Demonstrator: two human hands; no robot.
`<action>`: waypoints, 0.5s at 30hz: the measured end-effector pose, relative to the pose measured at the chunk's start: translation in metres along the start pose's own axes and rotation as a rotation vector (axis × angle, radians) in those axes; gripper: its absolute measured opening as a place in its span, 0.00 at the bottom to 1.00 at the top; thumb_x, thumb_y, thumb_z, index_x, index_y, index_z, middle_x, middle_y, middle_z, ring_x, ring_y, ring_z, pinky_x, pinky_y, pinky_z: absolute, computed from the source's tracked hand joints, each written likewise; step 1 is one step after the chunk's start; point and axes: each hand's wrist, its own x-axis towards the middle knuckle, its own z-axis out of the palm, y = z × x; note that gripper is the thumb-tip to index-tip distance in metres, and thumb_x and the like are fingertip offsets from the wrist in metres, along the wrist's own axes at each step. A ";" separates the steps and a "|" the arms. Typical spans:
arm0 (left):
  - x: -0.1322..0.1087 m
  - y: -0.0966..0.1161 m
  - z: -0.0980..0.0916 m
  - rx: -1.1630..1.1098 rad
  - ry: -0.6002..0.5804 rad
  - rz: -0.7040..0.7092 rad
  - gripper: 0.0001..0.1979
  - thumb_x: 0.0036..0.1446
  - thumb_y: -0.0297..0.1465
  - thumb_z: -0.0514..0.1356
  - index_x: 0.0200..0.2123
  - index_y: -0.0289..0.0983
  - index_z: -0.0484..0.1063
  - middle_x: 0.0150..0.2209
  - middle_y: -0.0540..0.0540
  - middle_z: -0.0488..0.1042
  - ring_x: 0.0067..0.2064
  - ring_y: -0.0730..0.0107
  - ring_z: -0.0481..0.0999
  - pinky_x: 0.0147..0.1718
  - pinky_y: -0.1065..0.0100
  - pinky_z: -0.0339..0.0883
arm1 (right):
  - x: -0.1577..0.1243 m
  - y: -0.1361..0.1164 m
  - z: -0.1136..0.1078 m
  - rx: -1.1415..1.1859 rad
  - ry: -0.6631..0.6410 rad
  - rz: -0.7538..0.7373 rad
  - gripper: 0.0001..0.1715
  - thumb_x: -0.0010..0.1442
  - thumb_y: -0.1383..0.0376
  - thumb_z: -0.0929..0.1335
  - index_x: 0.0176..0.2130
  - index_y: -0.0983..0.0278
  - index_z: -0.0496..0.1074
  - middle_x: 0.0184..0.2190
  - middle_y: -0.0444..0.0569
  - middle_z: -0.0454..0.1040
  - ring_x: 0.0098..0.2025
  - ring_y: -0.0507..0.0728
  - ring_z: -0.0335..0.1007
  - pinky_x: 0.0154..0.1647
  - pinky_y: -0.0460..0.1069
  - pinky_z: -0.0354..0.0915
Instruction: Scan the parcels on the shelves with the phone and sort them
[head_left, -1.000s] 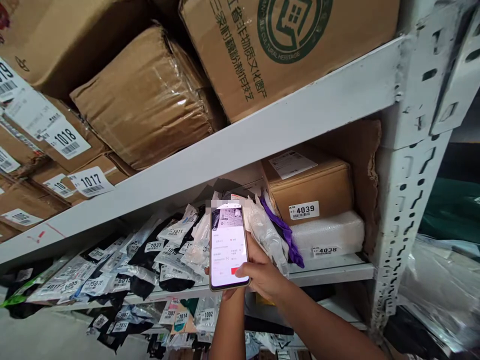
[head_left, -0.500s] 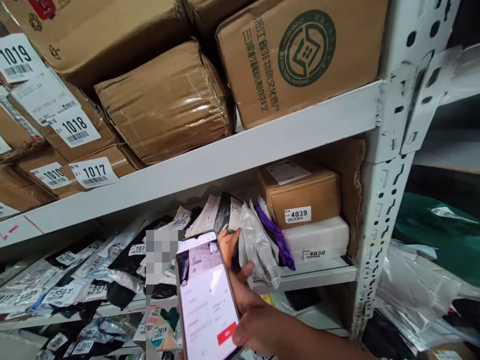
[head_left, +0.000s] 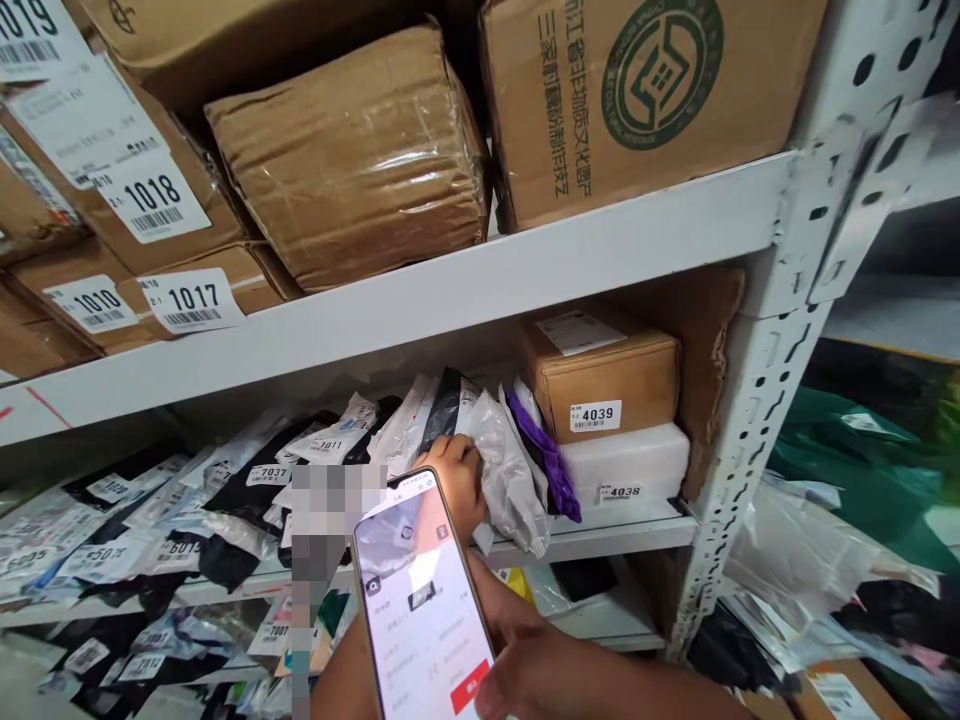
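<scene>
My right hand (head_left: 536,672) grips a smartphone (head_left: 424,600) at the bottom of the view, its lit screen facing me and the thumb near a red button. My left hand (head_left: 456,482) reaches up behind the phone to the middle shelf. Its fingers are curled on the top edge of the upright plastic packets (head_left: 506,475), white and black ones standing in a row. A purple packet (head_left: 547,460) leans just right of them.
A grey metal rack (head_left: 525,270) carries taped cardboard boxes (head_left: 360,150) labelled 1017 and 1018 above. Box 4039 (head_left: 607,380) sits on a white parcel 4038 (head_left: 626,465) at the shelf's right end. Several labelled bags (head_left: 150,520) lie to the left. A perforated upright (head_left: 757,420) stands to the right.
The phone has come down and nearer to me in my right hand. My left hand has left the phone and gone up to the upright packets on the shelf.
</scene>
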 end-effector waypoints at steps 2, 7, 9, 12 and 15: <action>0.003 0.010 -0.004 0.076 -0.004 -0.015 0.16 0.52 0.34 0.57 0.43 0.35 0.74 0.46 0.39 0.71 0.48 0.48 0.67 0.42 0.52 0.63 | -0.005 0.001 -0.005 -0.043 0.024 0.011 0.54 0.34 0.68 0.78 0.59 0.60 0.61 0.46 0.47 0.77 0.50 0.63 0.72 0.45 0.51 0.63; 0.011 -0.001 -0.001 0.075 -0.048 0.086 0.17 0.49 0.37 0.59 0.40 0.33 0.76 0.43 0.37 0.71 0.48 0.50 0.69 0.56 0.48 0.56 | -0.012 0.004 -0.014 -0.053 0.063 0.001 0.56 0.36 0.73 0.76 0.61 0.57 0.58 0.47 0.47 0.77 0.51 0.64 0.72 0.46 0.53 0.64; 0.014 -0.015 0.004 -0.046 -0.103 0.200 0.15 0.49 0.37 0.60 0.40 0.38 0.77 0.47 0.41 0.72 0.53 0.53 0.69 0.63 0.49 0.48 | -0.010 0.005 -0.013 -0.006 0.081 -0.025 0.52 0.34 0.74 0.75 0.58 0.58 0.61 0.44 0.48 0.78 0.48 0.65 0.74 0.49 0.57 0.64; 0.012 -0.027 0.019 -0.129 -0.089 0.227 0.17 0.51 0.39 0.60 0.44 0.44 0.75 0.58 0.42 0.68 0.61 0.52 0.63 0.65 0.45 0.41 | -0.005 0.007 -0.010 0.100 0.109 -0.049 0.51 0.33 0.74 0.72 0.57 0.59 0.61 0.42 0.48 0.78 0.43 0.65 0.77 0.51 0.61 0.64; 0.002 -0.021 0.036 -0.081 0.023 0.076 0.19 0.53 0.40 0.59 0.48 0.44 0.73 0.62 0.39 0.64 0.64 0.49 0.59 0.65 0.42 0.36 | -0.004 0.010 -0.012 0.127 0.150 -0.059 0.52 0.34 0.74 0.71 0.58 0.57 0.58 0.42 0.48 0.78 0.41 0.64 0.78 0.51 0.60 0.64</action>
